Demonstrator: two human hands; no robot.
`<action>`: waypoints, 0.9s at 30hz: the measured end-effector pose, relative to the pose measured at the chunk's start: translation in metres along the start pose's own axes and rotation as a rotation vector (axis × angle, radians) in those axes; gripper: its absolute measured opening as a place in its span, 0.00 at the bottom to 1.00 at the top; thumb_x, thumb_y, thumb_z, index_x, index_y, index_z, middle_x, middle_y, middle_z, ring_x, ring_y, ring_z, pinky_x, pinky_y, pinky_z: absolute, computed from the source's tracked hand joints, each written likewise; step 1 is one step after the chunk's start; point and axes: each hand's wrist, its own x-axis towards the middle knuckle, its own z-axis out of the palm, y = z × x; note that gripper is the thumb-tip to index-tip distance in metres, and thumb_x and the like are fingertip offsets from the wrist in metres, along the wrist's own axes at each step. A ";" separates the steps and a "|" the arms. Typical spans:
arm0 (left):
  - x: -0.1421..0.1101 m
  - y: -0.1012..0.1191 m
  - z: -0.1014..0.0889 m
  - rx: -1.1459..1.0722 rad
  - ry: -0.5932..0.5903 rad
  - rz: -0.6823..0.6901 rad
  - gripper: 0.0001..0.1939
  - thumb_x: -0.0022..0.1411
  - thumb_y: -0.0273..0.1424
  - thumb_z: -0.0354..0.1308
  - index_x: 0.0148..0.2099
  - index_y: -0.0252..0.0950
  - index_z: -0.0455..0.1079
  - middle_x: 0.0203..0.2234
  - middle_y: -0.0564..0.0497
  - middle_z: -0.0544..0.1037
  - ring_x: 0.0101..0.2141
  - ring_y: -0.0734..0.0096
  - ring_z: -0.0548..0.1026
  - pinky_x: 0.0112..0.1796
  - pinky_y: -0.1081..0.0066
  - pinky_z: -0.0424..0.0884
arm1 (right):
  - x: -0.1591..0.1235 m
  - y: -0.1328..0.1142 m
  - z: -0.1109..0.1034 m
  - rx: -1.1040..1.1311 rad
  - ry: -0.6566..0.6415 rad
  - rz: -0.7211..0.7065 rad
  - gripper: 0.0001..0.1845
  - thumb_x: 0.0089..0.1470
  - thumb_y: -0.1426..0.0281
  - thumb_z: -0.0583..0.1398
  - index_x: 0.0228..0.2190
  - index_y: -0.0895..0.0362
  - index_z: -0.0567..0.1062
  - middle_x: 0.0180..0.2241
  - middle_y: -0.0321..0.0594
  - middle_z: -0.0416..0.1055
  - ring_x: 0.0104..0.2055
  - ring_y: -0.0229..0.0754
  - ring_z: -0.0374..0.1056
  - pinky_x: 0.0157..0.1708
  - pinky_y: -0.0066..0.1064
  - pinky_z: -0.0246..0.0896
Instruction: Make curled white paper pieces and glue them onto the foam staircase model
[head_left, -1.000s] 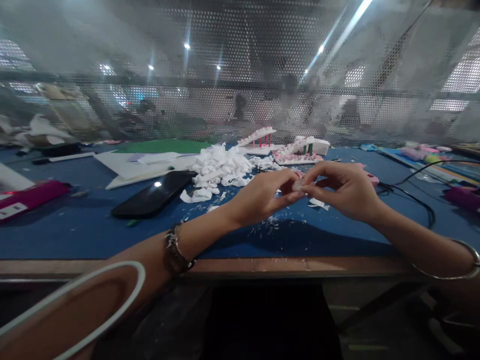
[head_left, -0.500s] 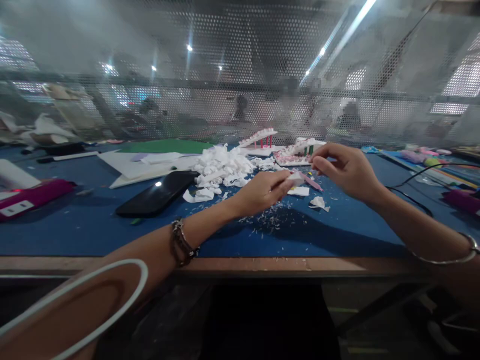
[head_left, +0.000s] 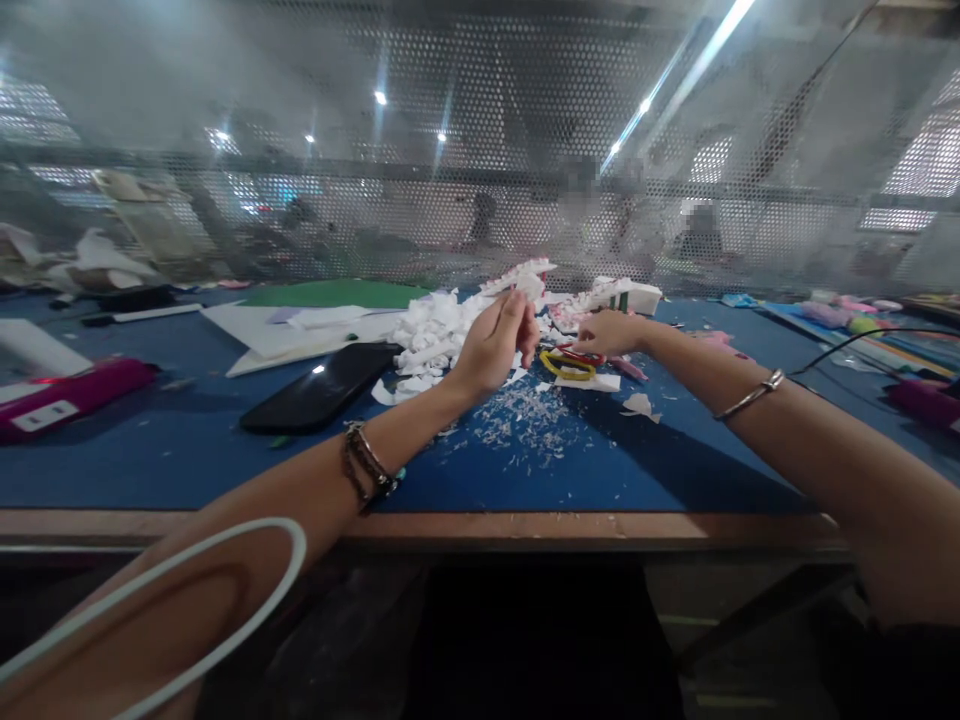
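Forward, right hand stretches low; left hand, upturned, pinches white piece

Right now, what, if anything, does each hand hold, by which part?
Left hand: a white piece, by its lower end. Right hand: at scissors, grip unclear.

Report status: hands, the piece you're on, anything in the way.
Left hand raised, pinching small white piece. Right hand at yellow-and-red scissors, grip unclear. Paper scraps heaped beside left hand.

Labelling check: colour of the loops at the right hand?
The loops are yellow and red; best in head view.
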 end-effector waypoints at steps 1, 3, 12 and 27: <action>0.001 0.000 0.000 -0.012 0.006 -0.004 0.16 0.70 0.33 0.35 0.29 0.37 0.54 0.13 0.60 0.60 0.13 0.83 0.62 0.19 0.79 0.59 | 0.002 -0.006 0.000 0.000 -0.005 0.001 0.24 0.57 0.60 0.51 0.36 0.66 0.78 0.35 0.54 0.75 0.34 0.45 0.69 0.31 0.32 0.55; 0.001 -0.001 -0.001 -0.039 0.010 -0.021 0.16 0.70 0.32 0.35 0.30 0.37 0.54 0.13 0.60 0.60 0.13 0.83 0.61 0.19 0.79 0.58 | 0.006 -0.016 -0.001 -0.001 -0.009 0.008 0.25 0.56 0.59 0.52 0.35 0.68 0.78 0.33 0.57 0.75 0.33 0.47 0.69 0.30 0.33 0.55; 0.002 0.002 0.000 -0.057 0.011 -0.075 0.17 0.69 0.36 0.38 0.28 0.37 0.55 0.12 0.61 0.60 0.13 0.83 0.62 0.18 0.79 0.58 | 0.000 -0.042 0.004 -0.011 0.048 0.081 0.23 0.46 0.68 0.60 0.44 0.67 0.73 0.42 0.58 0.73 0.41 0.51 0.69 0.33 0.32 0.59; 0.003 0.008 -0.001 -0.126 0.012 -0.066 0.15 0.70 0.31 0.36 0.31 0.36 0.56 0.12 0.60 0.60 0.13 0.83 0.60 0.17 0.79 0.58 | -0.059 -0.031 -0.008 0.403 0.373 0.135 0.12 0.57 0.62 0.50 0.32 0.59 0.64 0.30 0.43 0.70 0.31 0.39 0.65 0.27 0.29 0.57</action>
